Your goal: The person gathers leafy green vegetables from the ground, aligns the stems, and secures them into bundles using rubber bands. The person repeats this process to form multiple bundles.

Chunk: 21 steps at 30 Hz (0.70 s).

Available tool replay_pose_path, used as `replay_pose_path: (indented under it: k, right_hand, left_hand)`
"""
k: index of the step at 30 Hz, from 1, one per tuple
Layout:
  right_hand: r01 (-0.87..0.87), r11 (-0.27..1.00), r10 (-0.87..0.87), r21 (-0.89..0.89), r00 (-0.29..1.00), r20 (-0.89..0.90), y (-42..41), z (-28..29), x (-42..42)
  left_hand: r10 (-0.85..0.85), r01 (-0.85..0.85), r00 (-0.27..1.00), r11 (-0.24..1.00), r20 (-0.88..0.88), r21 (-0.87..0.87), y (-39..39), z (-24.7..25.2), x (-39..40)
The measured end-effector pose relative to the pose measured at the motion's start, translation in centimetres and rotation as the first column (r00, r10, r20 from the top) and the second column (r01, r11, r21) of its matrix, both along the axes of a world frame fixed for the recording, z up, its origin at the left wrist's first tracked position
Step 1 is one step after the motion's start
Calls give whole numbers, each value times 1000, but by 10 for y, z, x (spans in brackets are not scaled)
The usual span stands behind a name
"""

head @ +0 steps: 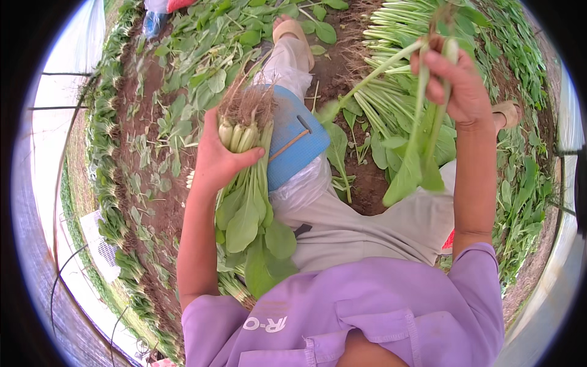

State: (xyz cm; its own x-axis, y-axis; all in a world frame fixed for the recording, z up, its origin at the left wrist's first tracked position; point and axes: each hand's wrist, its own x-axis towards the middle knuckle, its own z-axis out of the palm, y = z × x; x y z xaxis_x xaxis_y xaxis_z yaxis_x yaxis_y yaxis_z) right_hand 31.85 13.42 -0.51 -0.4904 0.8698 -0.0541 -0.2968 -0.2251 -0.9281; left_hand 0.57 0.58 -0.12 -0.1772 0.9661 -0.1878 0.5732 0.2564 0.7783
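Observation:
My left hand (220,160) is wrapped around a bunch of leafy greens (245,183), roots upward and leaves hanging down beside my thigh. Brown, stringy roots (247,103) stick out above my thumb. Raised on the right, my right hand (454,82) grips a single leafy green plant (424,133) near its root end; its leaves dangle over my knee and look slightly blurred. A blue pad (293,137) with a slot and a tan strip lies over my left leg. Below my right hand lies a pile of greens (390,50) with pale stems, roots toward the left.
Loose leaves (183,87) are strewn over the brown soil (146,183). A long row of bundled greens (107,174) runs along the left. More greens (523,206) cover the ground at right. Plastic sheeting (69,55) on dark supports forms the left side. A blue and red item (156,18) sits at the top left.

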Motion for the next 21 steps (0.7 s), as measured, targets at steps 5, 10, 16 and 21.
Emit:
replay_pose_path:
  k: [5,10,16,21]
  right_hand:
    - [-393,912,185,-115,647,-740,-41,23,-38]
    - [-539,841,298,-50,537,-789,-89,21,-72]
    - [-562,827,161,-29,286,-944,-104,37,-104]
    - [-190,885,38,-424,939,-341,-112,-28,-155]
  left_hand:
    - [-48,47,999,998,-14,-43,3,-2,-2]
    - [-45,43,997,999,-62,-33,0,-3,-1]
    - [-37,37,999,999,-15,38,-3,-23,-20]
    - [-68,68,997,998,39,-3,2,-20,-20]
